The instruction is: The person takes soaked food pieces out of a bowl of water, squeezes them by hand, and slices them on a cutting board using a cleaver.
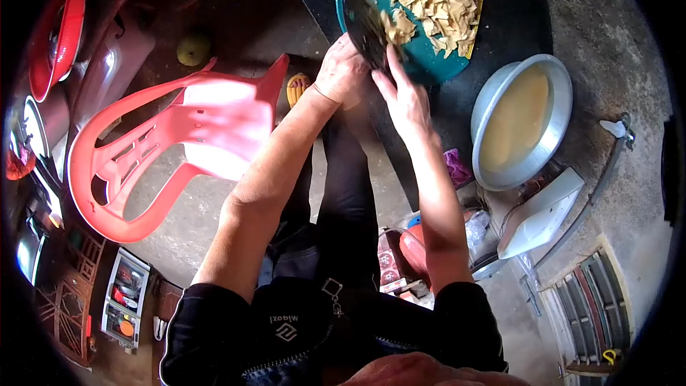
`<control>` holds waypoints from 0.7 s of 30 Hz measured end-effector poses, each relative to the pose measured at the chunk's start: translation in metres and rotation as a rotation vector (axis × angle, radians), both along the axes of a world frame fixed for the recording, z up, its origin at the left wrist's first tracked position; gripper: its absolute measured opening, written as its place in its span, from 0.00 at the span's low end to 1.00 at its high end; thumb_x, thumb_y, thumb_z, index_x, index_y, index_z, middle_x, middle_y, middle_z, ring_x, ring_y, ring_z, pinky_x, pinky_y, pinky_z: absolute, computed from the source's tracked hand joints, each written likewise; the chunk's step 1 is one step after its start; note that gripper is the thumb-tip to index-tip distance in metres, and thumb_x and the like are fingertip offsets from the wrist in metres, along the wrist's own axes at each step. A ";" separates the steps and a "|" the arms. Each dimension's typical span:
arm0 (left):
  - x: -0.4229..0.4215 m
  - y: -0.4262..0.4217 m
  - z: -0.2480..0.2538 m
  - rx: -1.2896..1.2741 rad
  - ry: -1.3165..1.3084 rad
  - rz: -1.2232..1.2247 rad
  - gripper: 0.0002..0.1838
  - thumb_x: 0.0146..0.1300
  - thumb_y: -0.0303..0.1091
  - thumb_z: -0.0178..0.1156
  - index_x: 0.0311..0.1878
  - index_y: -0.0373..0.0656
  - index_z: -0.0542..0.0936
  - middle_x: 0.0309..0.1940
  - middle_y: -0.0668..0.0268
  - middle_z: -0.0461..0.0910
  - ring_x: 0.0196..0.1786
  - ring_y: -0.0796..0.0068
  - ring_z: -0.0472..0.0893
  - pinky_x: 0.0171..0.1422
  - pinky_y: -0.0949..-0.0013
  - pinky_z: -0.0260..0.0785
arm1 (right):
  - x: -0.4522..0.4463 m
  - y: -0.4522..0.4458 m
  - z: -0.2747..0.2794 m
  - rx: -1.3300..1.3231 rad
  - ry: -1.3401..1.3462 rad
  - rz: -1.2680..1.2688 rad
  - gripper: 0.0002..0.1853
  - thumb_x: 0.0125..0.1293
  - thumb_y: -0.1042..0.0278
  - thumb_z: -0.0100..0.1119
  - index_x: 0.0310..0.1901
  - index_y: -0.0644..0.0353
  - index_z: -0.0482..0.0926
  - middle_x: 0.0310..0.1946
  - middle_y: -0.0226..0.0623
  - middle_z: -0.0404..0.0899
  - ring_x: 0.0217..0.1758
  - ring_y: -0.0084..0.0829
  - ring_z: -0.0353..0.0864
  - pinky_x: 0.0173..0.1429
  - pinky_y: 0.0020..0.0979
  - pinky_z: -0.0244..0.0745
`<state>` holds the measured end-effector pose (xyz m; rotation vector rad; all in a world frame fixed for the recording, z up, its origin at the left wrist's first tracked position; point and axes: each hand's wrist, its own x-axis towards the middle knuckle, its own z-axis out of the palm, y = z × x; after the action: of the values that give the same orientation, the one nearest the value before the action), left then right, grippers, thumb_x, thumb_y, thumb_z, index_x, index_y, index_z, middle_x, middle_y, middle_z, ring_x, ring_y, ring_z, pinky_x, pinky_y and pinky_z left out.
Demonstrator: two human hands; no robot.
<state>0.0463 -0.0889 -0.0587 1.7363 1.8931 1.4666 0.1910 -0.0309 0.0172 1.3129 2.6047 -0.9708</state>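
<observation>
A round green board (446, 68) lies on a dark surface at the top. Pale sliced pieces (436, 0) are heaped on it, with a few smaller ones beside a dark, wide blade (363, 21). My left hand (343, 71) is closed at the lower end of the blade, its handle hidden by the fingers. Against the blade's right side is my right hand (404, 96), its fingers pointing up towards the small pieces; some fingertips are hidden or blurred by the blade.
Right of the board stands a metal basin (482, 125) of cloudy yellowish liquid. A pink plastic chair (229, 118) is at the left, near a round green fruit (193, 50). A white tray (543, 218) and a grey hose (600, 186) are at the right.
</observation>
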 end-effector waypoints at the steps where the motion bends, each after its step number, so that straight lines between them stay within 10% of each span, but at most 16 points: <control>1: 0.001 -0.002 -0.003 -0.050 0.023 -0.004 0.13 0.44 0.24 0.62 0.38 0.38 0.81 0.45 0.59 0.78 0.51 0.56 0.77 0.58 0.62 0.71 | -0.011 0.013 -0.002 0.009 0.018 -0.016 0.33 0.69 0.42 0.50 0.70 0.50 0.60 0.15 0.53 0.76 0.20 0.52 0.80 0.24 0.47 0.73; 21: 0.002 0.000 0.005 -0.004 0.016 0.064 0.17 0.44 0.22 0.61 0.41 0.41 0.82 0.43 0.62 0.80 0.51 0.59 0.79 0.56 0.64 0.74 | 0.018 0.001 0.041 -0.245 -0.064 -0.066 0.31 0.70 0.42 0.47 0.70 0.48 0.62 0.20 0.58 0.77 0.27 0.59 0.81 0.32 0.51 0.74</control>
<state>0.0478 -0.0888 -0.0535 1.7049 1.9761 1.4741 0.2085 -0.0301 0.0581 1.3498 2.3197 -1.1926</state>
